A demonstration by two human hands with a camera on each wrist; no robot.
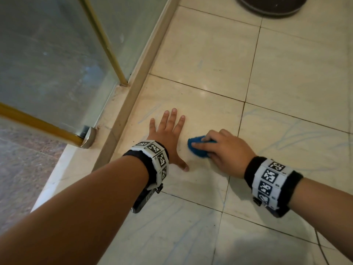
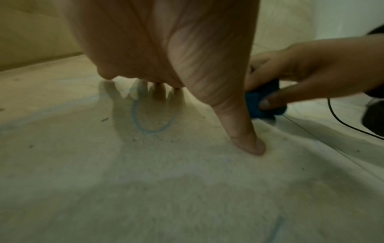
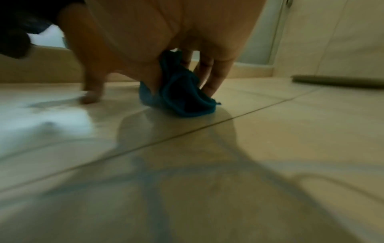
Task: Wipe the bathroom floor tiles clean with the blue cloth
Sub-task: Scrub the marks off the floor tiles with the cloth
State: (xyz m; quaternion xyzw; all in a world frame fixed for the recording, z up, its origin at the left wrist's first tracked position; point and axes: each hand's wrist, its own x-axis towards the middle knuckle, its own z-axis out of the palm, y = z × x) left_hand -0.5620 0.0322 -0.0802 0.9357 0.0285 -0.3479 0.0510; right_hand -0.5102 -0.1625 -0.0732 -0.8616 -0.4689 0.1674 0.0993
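Observation:
The blue cloth (image 1: 198,146) is bunched up on the cream floor tiles (image 1: 210,54), just right of my left hand. My right hand (image 1: 221,150) grips the cloth, fingers and thumb curled round it, pressing it to the floor; the right wrist view shows the cloth (image 3: 182,95) squeezed under the fingers. My left hand (image 1: 168,134) lies flat on the tile with fingers spread and straight, holding nothing; its thumb (image 2: 247,139) presses the floor. Blue scribble marks (image 1: 286,134) run over the tiles, and a blue loop (image 2: 153,115) lies under my left palm.
A glass shower door with a gold frame (image 1: 107,44) and a raised stone kerb (image 1: 137,83) bound the floor on the left. A dark round base (image 1: 271,6) stands at the far top right. A thin black cable (image 2: 343,121) runs by the right wrist.

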